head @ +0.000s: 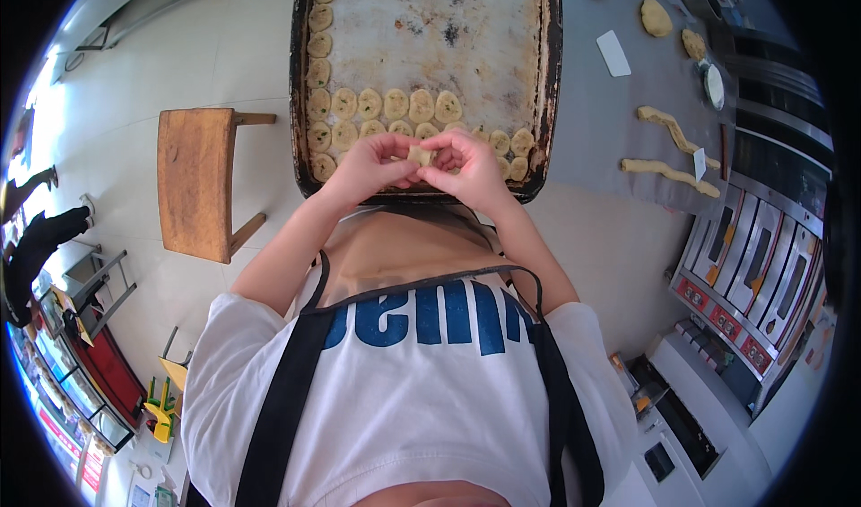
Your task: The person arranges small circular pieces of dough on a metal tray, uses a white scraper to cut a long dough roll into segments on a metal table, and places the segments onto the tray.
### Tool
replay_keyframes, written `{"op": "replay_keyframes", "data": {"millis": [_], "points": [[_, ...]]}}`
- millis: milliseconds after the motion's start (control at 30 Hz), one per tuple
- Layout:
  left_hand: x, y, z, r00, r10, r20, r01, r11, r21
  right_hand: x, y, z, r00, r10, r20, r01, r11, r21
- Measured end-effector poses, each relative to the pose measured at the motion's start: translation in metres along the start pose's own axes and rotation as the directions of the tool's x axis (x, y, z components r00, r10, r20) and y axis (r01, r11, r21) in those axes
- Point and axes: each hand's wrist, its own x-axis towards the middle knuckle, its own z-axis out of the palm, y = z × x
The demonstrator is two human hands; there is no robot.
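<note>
A small piece of pale dough [421,155] is pinched between the fingertips of my left hand [377,164] and my right hand [467,167]. Both hands hover over the near edge of a large, worn baking tray [430,36] with dark, crusted rims. Flat oval dough rounds [395,105], some flecked with green, lie in rows along the tray's near end and in a column up its left side. My hands and forearms hide part of the nearest rows.
On the grey worktop [585,130] to the right lie two dough ropes [669,176], a dough lump [656,17] and a white scraper [613,54]. A wooden stool [195,184] stands left. A deck oven [746,265] is at far right. Someone in dark trousers [47,245] is at far left.
</note>
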Motion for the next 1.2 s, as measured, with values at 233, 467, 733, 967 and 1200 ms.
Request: {"op": "replay_keyframes", "data": {"millis": [233, 467, 733, 967, 1200], "points": [[-0.001, 0.008, 0.012, 0.933, 0.357, -0.050, -0.198, 0.626, 0.755, 0.018, 0.011, -0.054, 0.965, -0.086, -0.247, -0.057, 0.851, -0.521], [-0.009, 0.005, -0.004, 0.952, 0.269, -0.149, -0.134, 0.800, 0.585, 0.041, 0.021, -0.081, 0.990, -0.128, -0.062, 0.047, 0.708, -0.704], [-0.013, -0.008, -0.012, 0.962, 0.225, -0.152, -0.159, 0.920, 0.358, 0.061, 0.045, -0.076, 0.934, -0.307, -0.184, -0.026, 0.456, -0.890], [-0.013, -0.005, -0.019, 0.977, 0.192, -0.097, -0.151, 0.932, 0.330, 0.089, 0.046, -0.058, 0.947, -0.245, -0.208, -0.174, 0.154, -0.973], [-0.015, -0.002, -0.019, 0.980, 0.169, -0.102, -0.148, 0.971, 0.187, 0.100, 0.042, -0.069, 0.910, -0.213, -0.355, -0.310, 0.219, -0.925]]}}
